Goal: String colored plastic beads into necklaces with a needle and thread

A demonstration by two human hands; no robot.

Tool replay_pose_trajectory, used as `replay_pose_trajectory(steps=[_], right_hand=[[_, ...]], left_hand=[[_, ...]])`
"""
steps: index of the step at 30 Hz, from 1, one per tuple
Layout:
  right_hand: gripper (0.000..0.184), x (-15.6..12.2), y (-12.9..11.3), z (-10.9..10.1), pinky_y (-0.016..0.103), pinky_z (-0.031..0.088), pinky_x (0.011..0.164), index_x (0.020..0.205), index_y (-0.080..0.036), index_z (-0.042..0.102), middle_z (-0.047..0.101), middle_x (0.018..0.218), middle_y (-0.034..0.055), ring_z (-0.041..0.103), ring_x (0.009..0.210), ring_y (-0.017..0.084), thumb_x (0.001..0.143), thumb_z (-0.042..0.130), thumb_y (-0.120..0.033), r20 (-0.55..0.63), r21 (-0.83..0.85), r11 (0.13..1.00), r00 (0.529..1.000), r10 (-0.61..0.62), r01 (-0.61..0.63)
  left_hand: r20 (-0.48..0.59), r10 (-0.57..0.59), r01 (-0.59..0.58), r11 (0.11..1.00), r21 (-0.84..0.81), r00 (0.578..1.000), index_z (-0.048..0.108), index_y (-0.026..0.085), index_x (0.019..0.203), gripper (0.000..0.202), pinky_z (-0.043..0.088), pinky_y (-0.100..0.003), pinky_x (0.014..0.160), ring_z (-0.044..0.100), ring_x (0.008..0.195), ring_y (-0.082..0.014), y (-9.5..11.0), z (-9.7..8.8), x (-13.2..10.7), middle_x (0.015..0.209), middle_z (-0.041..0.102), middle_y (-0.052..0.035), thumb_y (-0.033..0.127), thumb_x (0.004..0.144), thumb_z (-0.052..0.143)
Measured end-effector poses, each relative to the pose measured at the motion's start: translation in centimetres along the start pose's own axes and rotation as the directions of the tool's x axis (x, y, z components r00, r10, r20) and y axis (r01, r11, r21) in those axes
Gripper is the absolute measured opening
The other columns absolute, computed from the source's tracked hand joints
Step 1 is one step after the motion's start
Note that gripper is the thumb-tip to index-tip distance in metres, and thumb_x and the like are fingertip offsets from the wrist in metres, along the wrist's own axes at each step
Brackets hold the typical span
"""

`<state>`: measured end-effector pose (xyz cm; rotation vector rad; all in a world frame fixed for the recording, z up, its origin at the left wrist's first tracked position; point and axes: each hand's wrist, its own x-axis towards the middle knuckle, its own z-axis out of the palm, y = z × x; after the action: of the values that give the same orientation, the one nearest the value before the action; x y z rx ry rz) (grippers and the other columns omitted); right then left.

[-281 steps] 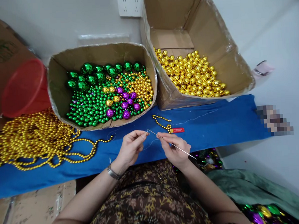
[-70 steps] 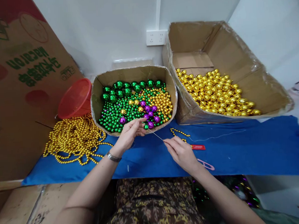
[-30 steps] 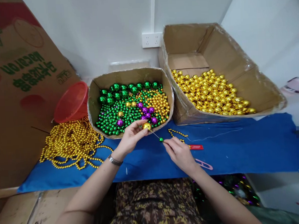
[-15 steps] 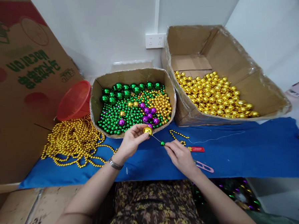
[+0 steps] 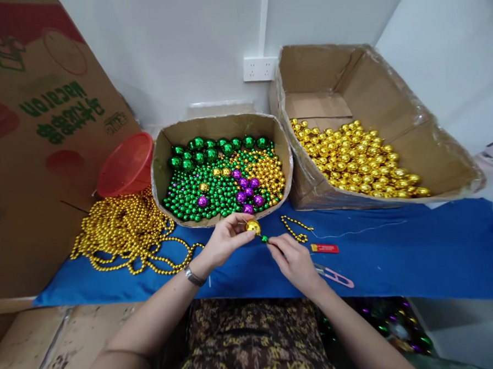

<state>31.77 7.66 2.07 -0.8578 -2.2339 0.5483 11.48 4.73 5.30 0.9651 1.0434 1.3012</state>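
Observation:
A large shiny gold bead point(image 5: 253, 227) is pinched between the thumb and fingers of my left hand point(image 5: 228, 239). Just to its right, the fingertips of my right hand point(image 5: 294, 259) close on a small green bead point(image 5: 265, 239). The two beads nearly touch, with a short bit of thread between them. Both hands are over the blue cloth, in front of a cardboard box point(image 5: 285, 177) of green, gold and purple beads. A short gold bead strand point(image 5: 294, 229) with a loose thread lies beyond my right hand.
A big carton point(image 5: 426, 136) of gold beads stands back right. Gold bead chains point(image 5: 120, 229) heap at the left, by a red basin point(image 5: 125, 166). A red-and-yellow packet point(image 5: 325, 248) and pink-handled snips point(image 5: 338, 277) lie right of my right hand on the blue cloth point(image 5: 419, 258).
The gold bead and the green bead have come close together; the thread stretch between them has shortened. My left hand has moved slightly right and down.

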Motion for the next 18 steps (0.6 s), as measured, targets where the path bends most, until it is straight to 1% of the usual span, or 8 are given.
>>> replay_pose_trajectory(steps=[5, 7, 9, 11, 13, 15, 16, 18], right_hand=[[0.015, 0.1, 0.1, 0.1, 0.028, 0.053, 0.075, 0.099, -0.020, 0.060, 0.065, 0.088, 0.0061, 0.065, 0.082, 0.017, 0.095, 0.047, -0.021, -0.013, 0.039, 0.999, 1.000, 0.001, -0.001], [0.013, 0.0, 0.2, -0.1, 0.028, 0.053, 0.075, 0.098, -0.020, 0.060, 0.065, 0.088, 0.0055, 0.065, 0.081, 0.017, 0.095, 0.047, -0.021, -0.036, 0.053, 0.999, 0.999, 0.004, -0.002], [0.012, -0.1, 0.3, -0.3, 0.028, 0.053, 0.075, 0.098, -0.021, 0.060, 0.065, 0.088, 0.0053, 0.065, 0.081, 0.017, 0.094, 0.048, -0.021, -0.056, 0.059, 0.998, 0.998, 0.001, 0.003], [0.012, -0.1, 0.3, -0.6, 0.028, 0.053, 0.074, 0.098, -0.021, 0.060, 0.065, 0.088, 0.0054, 0.065, 0.080, 0.017, 0.094, 0.049, -0.021, -0.072, 0.052, 0.999, 0.997, -0.001, 0.005], [0.012, -0.2, 0.4, -0.8, 0.029, 0.053, 0.074, 0.098, -0.021, 0.060, 0.065, 0.088, 0.0059, 0.065, 0.081, 0.017, 0.094, 0.049, -0.020, -0.080, 0.042, 0.999, 0.997, 0.002, 0.001], [0.012, -0.2, 0.4, -0.9, 0.029, 0.054, 0.074, 0.098, -0.021, 0.060, 0.066, 0.088, 0.0062, 0.065, 0.081, 0.018, 0.094, 0.049, -0.020, -0.083, 0.037, 0.999, 0.997, 0.004, -0.001], [0.013, -0.2, 0.4, -0.9, 0.029, 0.054, 0.074, 0.098, -0.021, 0.061, 0.066, 0.088, 0.0062, 0.065, 0.081, 0.018, 0.094, 0.049, -0.020, -0.082, 0.036, 0.999, 0.997, 0.002, 0.001], [0.013, -0.1, 0.4, -0.7, 0.029, 0.054, 0.073, 0.098, -0.021, 0.060, 0.066, 0.088, 0.0059, 0.065, 0.080, 0.017, 0.094, 0.048, -0.019, -0.080, 0.039, 0.999, 0.997, -0.006, 0.009]], left_hand=[[0.155, -0.038, 0.019, 0.992, 0.123, 0.987, 0.063, 0.018, 0.116, 0.039, 0.051, -0.030, 0.086, 0.065, 0.097, -0.0175, 0.8, -0.2, -0.1, 0.109, 0.069, -0.0086, 0.028, 0.079, 0.071], [0.175, -0.036, 0.007, 0.986, 0.166, 0.984, 0.061, 0.019, 0.121, 0.042, 0.051, -0.031, 0.086, 0.064, 0.101, -0.0195, 1.4, -0.5, -0.1, 0.115, 0.068, -0.0099, 0.030, 0.081, 0.069], [0.110, -0.002, -0.027, 0.965, 0.260, 0.994, 0.063, 0.020, 0.118, 0.039, 0.052, -0.033, 0.085, 0.064, 0.100, -0.0212, 2.1, -1.2, 0.2, 0.113, 0.068, -0.0104, 0.033, 0.082, 0.067], [-0.033, 0.096, -0.072, 0.894, 0.443, 0.995, 0.067, 0.019, 0.111, 0.033, 0.051, -0.036, 0.085, 0.065, 0.096, -0.0226, 2.8, -2.8, 1.0, 0.106, 0.070, -0.0107, 0.036, 0.083, 0.065], [-0.173, 0.271, -0.095, 0.750, 0.655, 0.947, 0.068, 0.019, 0.108, 0.031, 0.047, -0.042, 0.093, 0.063, 0.100, -0.0257, 3.4, -5.1, 2.4, 0.106, 0.069, -0.0119, 0.036, 0.082, 0.065], [-0.231, 0.428, -0.080, 0.594, 0.800, 0.874, 0.066, 0.018, 0.111, 0.036, 0.034, -0.047, 0.107, 0.052, 0.119, -0.0304, 3.6, -7.7, 4.2, 0.118, 0.064, -0.0144, 0.035, 0.080, 0.067], [-0.240, 0.460, -0.055, 0.540, 0.840, 0.855, 0.064, 0.016, 0.114, 0.041, 0.027, -0.048, 0.112, 0.044, 0.128, -0.0323, 3.6, -8.8, 5.1, 0.125, 0.060, -0.0160, 0.035, 0.078, 0.068], [-0.247, 0.408, 0.008, 0.505, 0.863, 0.879, 0.060, 0.012, 0.118, 0.050, 0.023, -0.050, 0.114, 0.036, 0.135, -0.0349, 3.0, -10.1, 6.6, 0.133, 0.054, -0.0198, 0.038, 0.076, 0.069]])
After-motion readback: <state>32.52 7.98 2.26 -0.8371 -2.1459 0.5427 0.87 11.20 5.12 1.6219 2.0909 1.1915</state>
